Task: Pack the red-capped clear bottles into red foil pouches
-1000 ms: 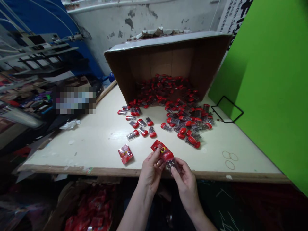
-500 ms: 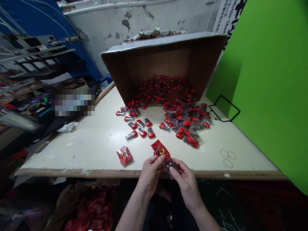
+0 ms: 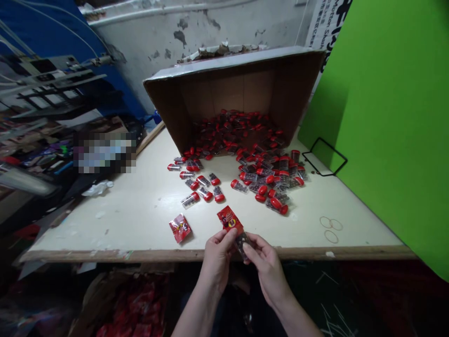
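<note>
Over the near table edge, my left hand (image 3: 216,255) pinches the lower end of a small red printed packet (image 3: 229,219). My right hand (image 3: 264,262) pinches a clear, red-capped case (image 3: 242,242) whose end sits inside the packet's mouth. A second red packet (image 3: 180,228) lies flat on the table to the left of my hands. Beyond them, several loose red-capped cases (image 3: 199,182) are scattered, with a larger heap (image 3: 270,180) to the right.
A big cardboard box (image 3: 245,89) lies on its side at the back, spilling cases onto the cream table (image 3: 140,206). A green board (image 3: 393,121) walls the right side. Rubber bands (image 3: 331,229) lie near the right. Below the table a carton holds red packets (image 3: 129,309).
The clear case has slid deeper into the red packet, and both hands have drawn slightly nearer to me. The view has shifted a little.
</note>
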A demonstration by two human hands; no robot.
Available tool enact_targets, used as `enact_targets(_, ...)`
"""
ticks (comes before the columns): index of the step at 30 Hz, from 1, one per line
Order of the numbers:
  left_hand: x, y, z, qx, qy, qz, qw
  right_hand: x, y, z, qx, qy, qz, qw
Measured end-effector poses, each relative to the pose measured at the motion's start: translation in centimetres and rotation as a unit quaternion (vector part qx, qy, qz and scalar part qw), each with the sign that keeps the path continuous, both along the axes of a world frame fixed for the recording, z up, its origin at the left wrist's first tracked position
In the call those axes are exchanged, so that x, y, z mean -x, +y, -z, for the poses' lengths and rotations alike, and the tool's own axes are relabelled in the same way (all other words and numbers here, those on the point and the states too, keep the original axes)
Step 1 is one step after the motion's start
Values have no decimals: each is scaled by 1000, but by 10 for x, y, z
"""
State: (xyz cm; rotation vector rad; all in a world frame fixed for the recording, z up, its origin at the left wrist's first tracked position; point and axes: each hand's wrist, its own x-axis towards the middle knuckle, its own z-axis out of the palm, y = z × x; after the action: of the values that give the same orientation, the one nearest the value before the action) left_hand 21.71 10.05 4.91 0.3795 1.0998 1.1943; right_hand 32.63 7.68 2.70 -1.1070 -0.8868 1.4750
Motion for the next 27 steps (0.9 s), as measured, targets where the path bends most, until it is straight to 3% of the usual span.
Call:
enact_targets(5, -4, -1, 1, 18, 10, -49, 999, 2, -3, 1, -85, -158, 60, 982)
enact_targets(12, 3, -2, -6, 11, -22, 25, 999, -2, -1, -1, -14, -1, 16, 1000)
enact_targets(20, 11, -1, -18, 0, -36, 54, 998, 3, -1, -5, 16, 21, 2, 1000)
enact_targets(27, 2, -2, -18, 25, -43, 9, 999, 11, -5, -3, 0, 0, 14, 1000)
